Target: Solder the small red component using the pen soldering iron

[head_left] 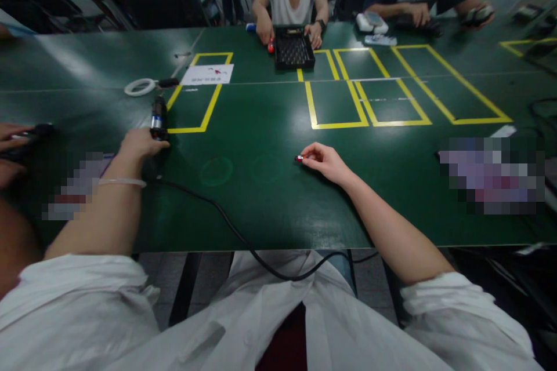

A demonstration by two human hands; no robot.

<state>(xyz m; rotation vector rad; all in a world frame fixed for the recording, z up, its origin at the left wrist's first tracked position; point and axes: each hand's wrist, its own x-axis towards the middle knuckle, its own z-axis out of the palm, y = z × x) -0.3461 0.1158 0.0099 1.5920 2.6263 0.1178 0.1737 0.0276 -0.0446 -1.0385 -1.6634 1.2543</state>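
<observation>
Green tabletop (256, 208), two bare hands over it. Right hand (328, 163): thumb and fingers together, pinched on a small red-and-black piece (299, 158), which sticks out left of the fingertips, just above or on the table, can't tell which. Left hand (140, 144): against the lower end of a dark cylindrical tool (159, 117) with a silver and blue band; thumb shows at its base, other fingers hidden, so can't tell if they're closed on it. Tool points away from those fingers.

White bracelet (122, 183) on the left wrist. Beyond the left fingers: white coil (140, 87), then a white card (209, 74) farther off to the right, lying over a yellow tape outline. Black cable (226, 217) starts nearer the body than the left fingers, runs right, drops over the table edge. Faint ring mark (216, 171) between the two hands, left of the right fingers.

Beyond the right fingers, more yellow tape (339, 126); past it, a black tray (295, 64) between a co-worker's hands. Well right of the right fingers, a pixelated item (491, 174), unreadable. Far left, past the left fingers, another person's hands (11, 142) on something dark.
</observation>
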